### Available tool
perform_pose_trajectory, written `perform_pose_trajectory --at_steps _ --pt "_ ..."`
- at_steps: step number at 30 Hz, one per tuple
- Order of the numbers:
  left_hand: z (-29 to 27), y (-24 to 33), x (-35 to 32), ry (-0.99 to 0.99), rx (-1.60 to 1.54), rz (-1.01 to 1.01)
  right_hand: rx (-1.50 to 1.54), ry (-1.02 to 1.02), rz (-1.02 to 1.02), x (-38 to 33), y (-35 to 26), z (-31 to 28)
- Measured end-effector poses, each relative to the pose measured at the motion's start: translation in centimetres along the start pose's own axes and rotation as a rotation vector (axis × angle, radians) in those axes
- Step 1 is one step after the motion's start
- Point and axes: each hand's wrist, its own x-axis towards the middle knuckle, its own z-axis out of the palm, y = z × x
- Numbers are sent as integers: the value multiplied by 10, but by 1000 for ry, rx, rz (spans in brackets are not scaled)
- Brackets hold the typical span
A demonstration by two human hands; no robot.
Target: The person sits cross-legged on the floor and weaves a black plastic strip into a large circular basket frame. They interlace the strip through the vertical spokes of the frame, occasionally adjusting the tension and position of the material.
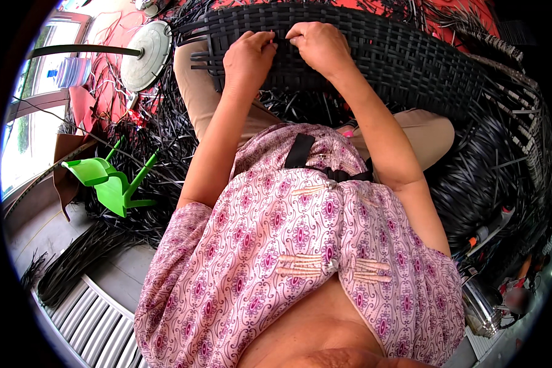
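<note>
A dark woven panel (pixel 392 58) of flat black strips lies across my knees, with loose strip ends sticking out at its left side. My left hand (pixel 249 61) is closed at the panel's upper left part, thumb and fingers pinched together. Just to its right, my right hand (pixel 321 48) pinches with thumb and forefinger. A short black strip (pixel 281 40) runs between the two sets of fingertips, hard to tell from the weave behind it. Both hands touch the panel, and my fingers partly hide the spot they work on.
Heaps of loose black strips (pixel 484 165) surround my legs. On the left stand a small green plastic chair (pixel 113 184), a round grey fan base (pixel 146 56) and a window (pixel 34 135). A bundle of dark strips (pixel 73 264) lies near a white slatted surface (pixel 98 325). A metal flask (pixel 481 303) is lower right.
</note>
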Motion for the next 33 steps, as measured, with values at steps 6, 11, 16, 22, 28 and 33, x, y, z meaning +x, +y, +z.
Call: perform_pose_trajectory --at_steps 6,11,16,22,28,33 --pt "-3 -13 9 -200 -437 -226 -33 69 -19 -5 -1 8" --pt "-7 -16 16 -261 -230 -116 -52 80 -17 -8 -8 5" --pt "-20 -7 14 -295 -303 -208 -18 174 -127 -12 -9 14" --pt "-26 -22 -2 -227 -614 -295 -130 144 -250 -20 -25 11" --pt "-30 -28 -11 -114 -845 -366 -223 188 -300 -24 -28 17" --pt "-67 -53 -11 51 -861 -291 -194 296 -403 -22 -25 17"
